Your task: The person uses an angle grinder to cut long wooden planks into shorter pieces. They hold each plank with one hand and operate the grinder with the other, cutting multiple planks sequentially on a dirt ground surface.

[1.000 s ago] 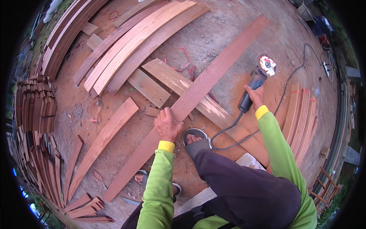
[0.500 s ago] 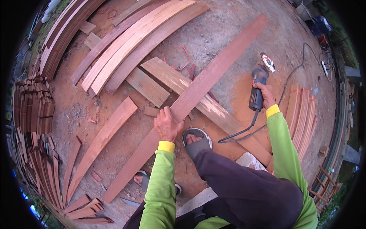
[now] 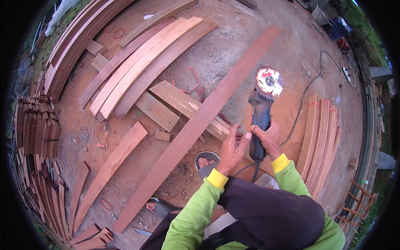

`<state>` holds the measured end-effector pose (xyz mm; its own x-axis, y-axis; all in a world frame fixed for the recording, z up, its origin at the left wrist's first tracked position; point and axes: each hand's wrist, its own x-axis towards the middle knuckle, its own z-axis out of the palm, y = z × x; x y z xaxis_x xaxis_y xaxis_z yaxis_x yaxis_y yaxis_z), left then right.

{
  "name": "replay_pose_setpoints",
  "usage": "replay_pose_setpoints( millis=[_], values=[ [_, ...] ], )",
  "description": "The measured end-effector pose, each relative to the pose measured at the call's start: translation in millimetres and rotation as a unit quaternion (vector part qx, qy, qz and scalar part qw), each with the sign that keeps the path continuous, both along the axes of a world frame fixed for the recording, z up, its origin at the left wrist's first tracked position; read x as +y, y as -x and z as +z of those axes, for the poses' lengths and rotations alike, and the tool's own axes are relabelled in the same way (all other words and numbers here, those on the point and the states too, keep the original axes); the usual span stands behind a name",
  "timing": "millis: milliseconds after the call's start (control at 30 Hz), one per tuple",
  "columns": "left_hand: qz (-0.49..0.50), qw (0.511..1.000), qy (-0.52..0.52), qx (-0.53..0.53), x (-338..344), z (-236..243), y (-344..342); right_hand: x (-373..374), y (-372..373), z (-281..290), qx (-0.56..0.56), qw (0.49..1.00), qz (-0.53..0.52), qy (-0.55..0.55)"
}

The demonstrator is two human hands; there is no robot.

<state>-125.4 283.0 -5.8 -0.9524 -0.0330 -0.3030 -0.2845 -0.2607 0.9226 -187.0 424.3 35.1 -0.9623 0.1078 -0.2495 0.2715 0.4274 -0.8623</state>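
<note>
The right hand gripped the angle grinder (toothed disc raised off the long plank); the left hand, fingers open, reached to steady its body before cutting.

Outdoor yard in daylight, bare reddish dirt ground, curved planks heaped left of its centre, stacked short boards further left, grass beyond the dirt's right edge.

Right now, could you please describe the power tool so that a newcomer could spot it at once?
Follow the long reddish plank that runs across the dirt yard to where the person's hands meet. The right hand grips an angle grinder there: the only dark corded tool, with a toothed round blade.
</note>
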Motion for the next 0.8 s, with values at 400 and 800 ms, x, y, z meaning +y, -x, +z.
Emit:
replay_pose_setpoints(
  millis=[400, 800],
  values=[
    [0.001, 0.983, -0.179, -0.041, -6, 6, -1, -15, 14, -21, -0.152, 0.930, 0.014, 0.334],
    [-0.081, 0.975, -0.199, -0.062, 24, -10, 0, 19, -1, -37, -0.179, 0.871, -0.075, 0.451]
  ],
)
